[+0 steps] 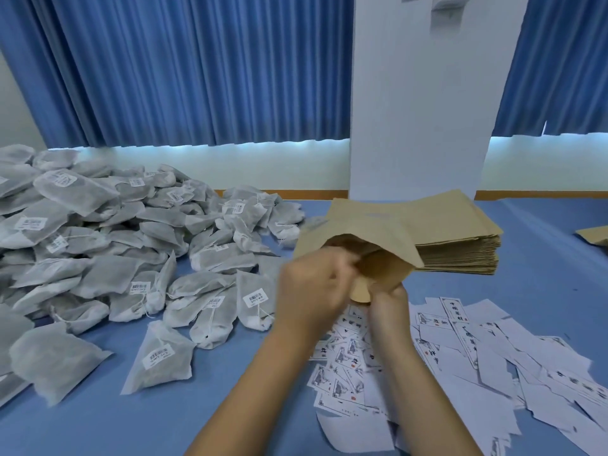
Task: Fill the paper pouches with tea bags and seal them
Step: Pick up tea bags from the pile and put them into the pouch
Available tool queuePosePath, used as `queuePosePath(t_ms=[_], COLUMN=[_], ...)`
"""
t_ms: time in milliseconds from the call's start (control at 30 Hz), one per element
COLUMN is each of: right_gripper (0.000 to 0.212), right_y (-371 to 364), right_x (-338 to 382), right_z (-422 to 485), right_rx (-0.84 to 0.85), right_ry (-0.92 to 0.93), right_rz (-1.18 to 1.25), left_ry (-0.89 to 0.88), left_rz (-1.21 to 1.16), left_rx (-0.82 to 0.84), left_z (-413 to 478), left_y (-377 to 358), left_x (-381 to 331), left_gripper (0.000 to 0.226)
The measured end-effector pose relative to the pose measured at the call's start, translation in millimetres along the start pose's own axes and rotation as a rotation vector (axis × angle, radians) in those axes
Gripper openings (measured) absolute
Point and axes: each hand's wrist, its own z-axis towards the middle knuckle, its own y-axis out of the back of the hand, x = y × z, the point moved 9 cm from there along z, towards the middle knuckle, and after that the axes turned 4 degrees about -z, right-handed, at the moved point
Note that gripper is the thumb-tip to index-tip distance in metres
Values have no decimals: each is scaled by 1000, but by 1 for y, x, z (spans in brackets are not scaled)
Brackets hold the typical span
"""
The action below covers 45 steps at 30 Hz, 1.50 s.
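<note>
A brown paper pouch (358, 232) is held up in front of me with its mouth spread open toward the camera. My left hand (316, 284) grips the mouth's left edge with curled fingers. My right hand (390, 309) pinches the lower edge of the mouth. A big heap of grey-white tea bags (115, 245) with small white labels covers the left side of the blue table. Behind the held pouch lies a flat stack of brown pouches (460, 238). Whether anything is inside the held pouch is hidden.
White printed seal stickers (460, 350) lie scattered across the table at the right and under my forearms. Another brown pouch (595, 235) peeks in at the right edge. A white pillar (421, 110) and blue curtains (181, 67) stand behind the table.
</note>
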Motion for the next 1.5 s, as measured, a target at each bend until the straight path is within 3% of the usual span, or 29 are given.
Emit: queuePosePath(t_ms=[33,67,133,167,200,233,367,533,700,800,833,900,933,1000,1033,1100,1167,1267,1367,1467,1500], right_gripper=[23,24,22,20,19,18,20,14,21,29,27,17,14,13,13,12,18,26,27,42,49], right_y=[-1,-2,-4,-5,-5,-6,-6,-16,-17,-12,-10,-7,-6,-8,-15,-29,-32,-28,-28,-47,-52], right_x=[-2,-4,-3,-2,-1,-1,-3,-9,-14,-19,-21,-22,-22,-16,-13,-9,-4,-9,-2,1,-1], right_z=[0,0,-2,-1,-1,-1,0,2,1,4,5,3,2,0,-1,-5,-9,-14,-17,-28,-32], right_rx=[16,34,56,60,62,65,48,108,89,60,46,23,13,26,68,152,138,106,95,232,283], right_ry=[-25,-47,-61,-57,-52,-51,-70,-83,-81,-103,-112,-110,-84,-22,-3,0,22,-4,99,170,167], right_rz=[46,90,131,137,147,162,243,233,276,258,230,94,3,-128,-160,-158,-85,-33,-190,-258,-261], left_ry=[45,198,808,1047,1122,1111,1049,999,838,768,754,690,661,667,665,626,609,511,488,574,600], left_rz=[55,221,679,780,835,865,804,694,478,458,508,576,493,75,-117,-241,-211,-41,169,405,505], left_rx=[-176,-194,201,441,583,657,526,572,494,285,275,444,565,721,712,588,449,412,389,543,663], left_z=[-11,-18,-55,-81,-99,-108,-101,-101,-78,-65,-63,-64,-65,-62,-53,-28,-8,2,8,0,-4], left_y=[26,37,29,22,14,8,5,-4,-17,14,28,45,46,36,28,14,-2,-32,-52,-64,-68], left_x=[18,50,138,164,178,182,190,204,183,153,141,114,98,58,38,19,19,36,60,98,107], left_gripper=[39,36,49,58,61,58,42,76,38,21,20,18,18,19,21,22,18,16,23,43,45])
